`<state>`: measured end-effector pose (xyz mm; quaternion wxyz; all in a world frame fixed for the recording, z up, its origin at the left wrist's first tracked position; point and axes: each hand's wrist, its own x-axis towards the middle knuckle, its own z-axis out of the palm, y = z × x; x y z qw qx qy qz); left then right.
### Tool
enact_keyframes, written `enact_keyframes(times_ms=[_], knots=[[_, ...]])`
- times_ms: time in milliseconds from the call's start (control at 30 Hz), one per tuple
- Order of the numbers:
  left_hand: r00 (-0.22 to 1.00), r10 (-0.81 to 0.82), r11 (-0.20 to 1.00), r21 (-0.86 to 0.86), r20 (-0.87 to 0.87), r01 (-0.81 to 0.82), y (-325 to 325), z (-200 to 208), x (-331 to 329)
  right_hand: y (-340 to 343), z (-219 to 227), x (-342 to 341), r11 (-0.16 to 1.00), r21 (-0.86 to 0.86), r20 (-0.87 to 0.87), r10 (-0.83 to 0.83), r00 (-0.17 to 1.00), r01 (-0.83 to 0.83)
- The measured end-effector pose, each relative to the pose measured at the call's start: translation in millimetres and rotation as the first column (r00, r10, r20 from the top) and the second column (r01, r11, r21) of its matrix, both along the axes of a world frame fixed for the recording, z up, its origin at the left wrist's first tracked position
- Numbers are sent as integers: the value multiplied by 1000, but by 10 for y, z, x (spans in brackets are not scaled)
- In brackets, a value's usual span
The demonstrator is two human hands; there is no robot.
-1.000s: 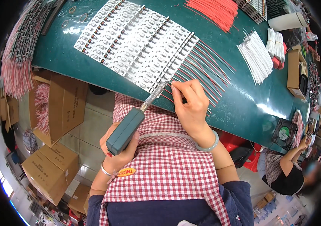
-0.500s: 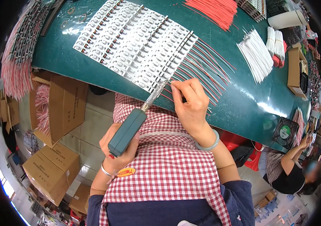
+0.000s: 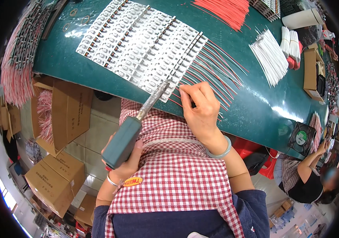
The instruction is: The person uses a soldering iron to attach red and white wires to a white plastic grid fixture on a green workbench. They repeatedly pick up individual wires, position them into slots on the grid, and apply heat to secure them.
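My left hand is wrapped round the dark green handle of a soldering iron. Its metal shaft slants up and right, and the tip lies over the near right corner of a white panel of small circuit boards. Close by the tip, thumb and forefinger of my right hand are pinched together at the panel's right edge. They seem to hold the end of a thin wire, mostly hidden by the fingers. Red and white wires fan out to the right from that edge.
Loose red wires and white wires lie farther back on the green table. A small fan stands near the right end. Wired boards hang at the left, above cardboard boxes. A co-worker sits at the right.
The soldering iron has shifted left and slightly down with my left hand, its tip drawing away from my right fingertips. My right hand is nearly unmoved.
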<state>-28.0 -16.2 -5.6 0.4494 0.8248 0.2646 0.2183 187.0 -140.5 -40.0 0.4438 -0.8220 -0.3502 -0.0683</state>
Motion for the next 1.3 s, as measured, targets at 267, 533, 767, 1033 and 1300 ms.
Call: enact_keyframes(times_ms=[267,533,767,1033,1300], knots=[[918,398,623,-732,-6,-275,9,213,183,-81,183,102,999,-22,-36,29,999,-30],[889,453,614,-745,65,-259,-45,100,270,-855,261,1615,884,-260,410,-264,873,389],[881,469,610,-746,68,-268,-43,112,284,-1020,-35,2020,870,-295,530,-194,825,395],[901,432,614,-744,38,-263,6,153,208,-912,287,1892,915,-211,584,-164,795,345],[898,432,621,-750,85,-228,-32,160,166,-511,943,1480,651,-707,609,364,704,275]])
